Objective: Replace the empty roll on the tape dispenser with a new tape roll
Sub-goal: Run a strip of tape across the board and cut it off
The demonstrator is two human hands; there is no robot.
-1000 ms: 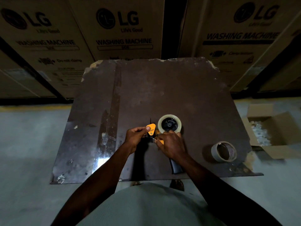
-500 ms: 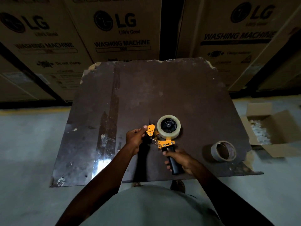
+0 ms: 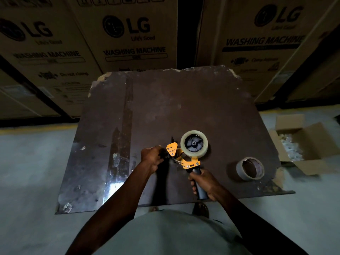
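Observation:
The orange tape dispenser [image 3: 185, 159] is held just above the dark board [image 3: 165, 111], near its front edge. A full clear tape roll [image 3: 194, 143] sits on its black hub. My right hand [image 3: 203, 182] is wrapped around the dark handle below the orange frame. My left hand [image 3: 151, 156] pinches at the dispenser's front end, beside the orange triangular plate [image 3: 172, 149]; what lies between those fingers is too dark to tell. The empty cardboard core [image 3: 250, 168] lies on the board to the right, apart from both hands.
Large washing machine cartons [image 3: 128, 39] stand in a row behind the board. An open cardboard box [image 3: 311, 144] with white filler sits on the grey floor to the right. The board's front right corner is chipped.
My right hand slid from the dispenser's frame down to the handle and grips it. The dispenser has lifted and tilted a little. My left hand stays at the front end.

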